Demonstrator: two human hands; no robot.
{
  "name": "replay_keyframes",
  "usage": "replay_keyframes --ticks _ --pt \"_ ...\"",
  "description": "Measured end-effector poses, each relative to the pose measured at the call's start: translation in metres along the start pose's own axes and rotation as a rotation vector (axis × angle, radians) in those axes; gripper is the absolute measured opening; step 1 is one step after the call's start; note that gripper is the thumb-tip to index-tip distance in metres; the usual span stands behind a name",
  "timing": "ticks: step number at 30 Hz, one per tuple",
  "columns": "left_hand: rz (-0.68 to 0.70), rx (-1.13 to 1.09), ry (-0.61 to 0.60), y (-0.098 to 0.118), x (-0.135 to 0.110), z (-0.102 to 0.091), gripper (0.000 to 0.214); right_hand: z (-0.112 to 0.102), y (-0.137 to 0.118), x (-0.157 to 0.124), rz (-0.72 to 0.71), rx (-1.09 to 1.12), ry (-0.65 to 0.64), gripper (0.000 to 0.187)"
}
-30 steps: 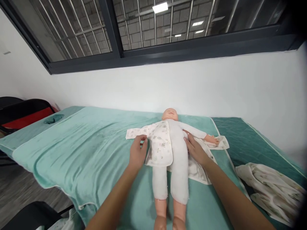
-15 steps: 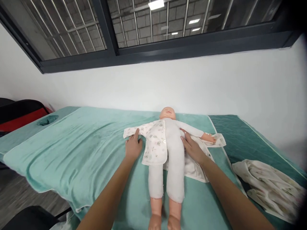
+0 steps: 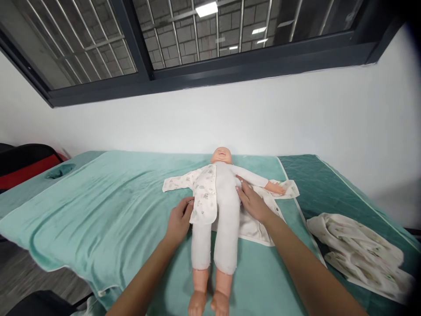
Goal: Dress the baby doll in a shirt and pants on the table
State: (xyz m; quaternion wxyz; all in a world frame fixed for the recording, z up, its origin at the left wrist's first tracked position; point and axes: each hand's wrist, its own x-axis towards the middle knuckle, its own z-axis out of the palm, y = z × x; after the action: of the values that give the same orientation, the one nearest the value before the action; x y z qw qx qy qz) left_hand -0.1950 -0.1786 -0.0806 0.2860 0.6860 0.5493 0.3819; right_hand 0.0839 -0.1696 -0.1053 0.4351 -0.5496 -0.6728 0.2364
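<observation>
A baby doll [image 3: 228, 197] with a white cloth body lies on its back, head toward the wall and bare feet toward me. A white printed baby shirt [image 3: 204, 199] covers its arm and chest on the left side. The shirt's other half lies spread under the doll on the right, its sleeve beneath the doll's bare hand. My left hand [image 3: 179, 219] is closed at the shirt's left side edge, fingertips partly hidden by the cloth. Against the doll's right-hand flank rests my right hand [image 3: 253, 202], fingers extended and a little apart.
A light green sheet [image 3: 108, 197] covers the bed, with a darker green cover [image 3: 305, 175] at right. Crumpled printed white cloth [image 3: 358, 254] lies at the right. A white wall and barred window [image 3: 210, 79] stand behind. A black and red object [image 3: 29, 166] is at far left.
My left hand has moved from the shirt's sleeve down to its side edge and closed there. My right hand stays at the doll's flank. The whole view has shifted slightly.
</observation>
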Motion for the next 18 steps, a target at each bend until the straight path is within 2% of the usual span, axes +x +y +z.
replay_keyframes --ticks 2,4,7,10,11,13,15,17,18 --pt "-0.003 0.101 0.040 0.009 0.013 -0.002 0.038 -0.004 -0.001 0.001 0.020 -0.025 0.042 0.057" --pt "0.038 0.210 0.092 0.024 0.032 0.000 0.036 -0.013 -0.001 0.002 0.075 -0.068 0.141 0.047" --pt "0.229 0.347 0.106 0.060 0.064 0.017 0.027 -0.036 0.006 0.005 0.179 -0.062 0.423 0.034" --pt "0.544 0.558 -0.080 0.102 0.092 0.052 0.022 -0.065 0.020 0.006 0.274 -0.012 0.726 0.030" --pt "0.629 0.640 -0.153 0.115 0.100 0.067 0.022 -0.074 0.025 0.005 0.324 -0.044 0.763 0.028" --pt "0.724 0.812 -0.266 0.137 0.110 0.098 0.023 -0.091 0.035 0.001 0.449 -0.200 0.682 0.023" --pt "0.779 0.918 -0.378 0.151 0.115 0.128 0.027 -0.102 0.041 -0.004 0.531 -0.405 0.438 0.022" --pt "0.801 0.979 -0.513 0.157 0.117 0.154 0.030 -0.106 0.046 -0.007 0.521 -0.537 0.220 0.020" --pt "0.794 1.000 -0.581 0.158 0.118 0.164 0.031 -0.105 0.048 -0.007 0.496 -0.573 0.159 0.018"
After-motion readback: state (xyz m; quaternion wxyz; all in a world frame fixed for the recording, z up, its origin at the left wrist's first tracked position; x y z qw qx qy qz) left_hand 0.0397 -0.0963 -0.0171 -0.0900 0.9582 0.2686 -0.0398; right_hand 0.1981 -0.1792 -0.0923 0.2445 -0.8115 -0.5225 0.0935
